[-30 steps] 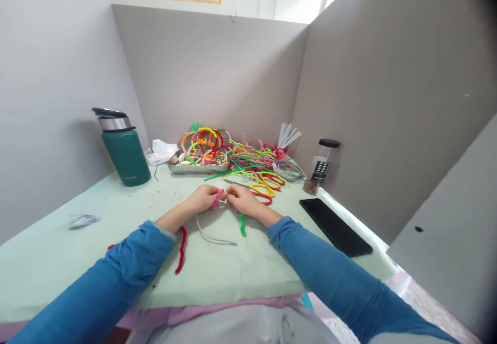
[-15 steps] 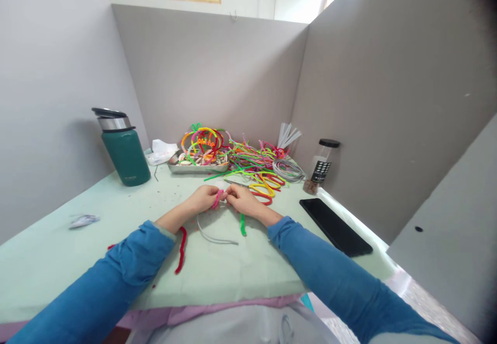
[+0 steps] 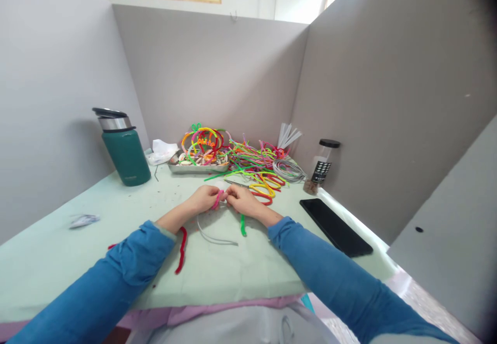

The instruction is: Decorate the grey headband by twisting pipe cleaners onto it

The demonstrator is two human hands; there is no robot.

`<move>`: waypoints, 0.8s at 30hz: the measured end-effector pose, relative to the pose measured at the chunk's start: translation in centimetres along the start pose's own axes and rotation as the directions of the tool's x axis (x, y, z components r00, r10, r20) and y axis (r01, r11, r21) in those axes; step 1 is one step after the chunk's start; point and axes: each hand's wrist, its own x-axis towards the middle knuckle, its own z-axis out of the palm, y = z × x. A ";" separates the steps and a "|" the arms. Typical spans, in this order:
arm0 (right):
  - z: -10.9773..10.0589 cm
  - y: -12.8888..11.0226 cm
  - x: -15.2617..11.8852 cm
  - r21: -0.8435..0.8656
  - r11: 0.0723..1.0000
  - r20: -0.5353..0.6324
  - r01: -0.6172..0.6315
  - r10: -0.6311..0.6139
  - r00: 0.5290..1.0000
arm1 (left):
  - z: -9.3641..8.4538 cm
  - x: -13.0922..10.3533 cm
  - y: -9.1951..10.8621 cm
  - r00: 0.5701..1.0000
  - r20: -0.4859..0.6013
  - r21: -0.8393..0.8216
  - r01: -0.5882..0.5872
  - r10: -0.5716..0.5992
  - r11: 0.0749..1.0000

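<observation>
Pink fuzzy wire (image 3: 218,199), held mid-table.
Clock centred on it: green bottle (image 3: 126,158), 10 o'clock; red piece (image 3: 181,251), 7; left hand (image 3: 204,199) pinches the pink fuzzy wire; right hand (image 3: 243,200), fingertips drawn together beside it (contents: cannot tell); green piece (image 3: 243,225), 5; scissors (image 3: 257,188), toward 3.

passage: cloth (image 3: 128,209) between bottle (image 3: 126,156) and left hand (image 3: 208,198) | ahead: tray (image 3: 200,169), pipe-cleaner heap (image 3: 252,152) | right: jar (image 3: 321,170), phone (image 3: 336,227)
</observation>
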 end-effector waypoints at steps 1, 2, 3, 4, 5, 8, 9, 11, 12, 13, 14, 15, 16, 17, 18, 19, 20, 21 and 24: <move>0.0 0.0 0.0 -0.003 1.000 0.000 0.001 -0.001 1.000 | 0.0 0.0 0.0 1.000 -0.001 0.001 0.000 0.000 1.000; 0.0 0.0 0.0 -0.005 1.000 0.001 0.001 -0.001 1.000 | 0.0 0.1 -0.1 1.000 -0.003 0.002 -0.001 0.001 1.000; 0.0 0.0 0.0 -0.007 1.000 0.003 0.001 -0.001 1.000 | 0.0 0.1 -0.1 1.000 -0.004 0.002 -0.002 0.002 1.000; 0.0 0.0 0.0 -0.010 1.000 0.003 0.000 0.000 1.000 | 0.0 0.1 -0.2 1.000 -0.004 0.003 -0.006 0.006 1.000; 0.0 0.0 0.0 -0.013 1.000 0.004 -0.002 0.002 1.000 | 0.0 0.1 -0.2 1.000 -0.003 0.005 -0.009 0.009 1.000; -0.1 -0.1 0.0 -0.020 1.000 0.008 -0.006 0.006 1.000 | 0.0 0.2 -0.4 1.000 0.002 0.020 -0.012 0.012 1.000; -0.1 -0.1 0.0 -0.021 1.000 0.009 -0.005 0.006 1.000 | 0.0 0.2 -0.5 1.000 0.003 0.024 -0.010 0.010 1.000; -0.1 -0.2 -0.1 -0.023 1.000 0.010 -0.002 0.002 1.000 | 0.0 0.3 -0.6 1.000 0.002 0.033 -0.011 0.011 0.999; -0.1 -0.3 -0.1 -0.024 1.000 0.010 0.000 0.000 1.000 | 0.0 0.3 -0.6 1.000 0.000 0.037 -0.012 0.012 0.999; -0.1 -0.3 -0.1 -0.027 1.000 0.008 0.001 0.000 1.000 | 0.0 0.3 -0.6 1.000 -0.001 0.040 -0.011 0.011 0.999; -0.1 -0.4 -0.1 -0.031 1.000 0.008 0.000 0.000 1.000 | 0.1 0.4 -0.7 1.000 -0.001 0.043 -0.009 0.009 0.999; -0.2 -0.4 -0.1 -0.039 0.999 0.007 -0.002 0.002 1.000 | 0.1 0.4 -0.7 1.000 -0.001 0.045 -0.008 0.009 0.999; -0.2 -0.5 -0.1 -0.047 0.999 0.006 -0.004 0.004 1.000 | 0.1 0.4 -0.7 1.000 -0.002 0.049 -0.008 0.009 0.999; -0.2 -0.6 -0.1 -0.056 0.998 0.005 -0.005 0.005 1.000 | 0.1 0.4 -0.7 1.000 -0.006 0.057 -0.010 0.011 0.998; -0.2 -0.6 -0.2 -0.063 0.998 0.006 -0.006 0.006 1.000 | 0.1 0.4 -0.7 1.000 -0.010 0.069 -0.016 0.016 0.997; -0.3 -0.7 -0.2 -0.070 0.998 0.007 -0.007 0.008 1.000 | 0.1 0.4 -0.6 1.000 -0.018 0.084 -0.023 0.025 0.996; -0.3 -0.7 -0.2 -0.076 0.997 0.010 -0.008 0.009 1.000 | 0.0 0.3 -0.6 0.999 -0.025 0.101 -0.031 0.033 0.994; -0.3 -0.7 -0.2 -0.082 0.997 0.012 -0.009 0.010 1.000 | 0.0 0.3 -0.5 0.999 -0.029 0.117 -0.036 0.040 0.992; -0.3 -0.8 -0.3 -0.098 0.995 0.017 -0.012 0.013 1.000 | 0.0 0.2 -0.3 0.998 -0.035 0.150 -0.040 0.046 0.988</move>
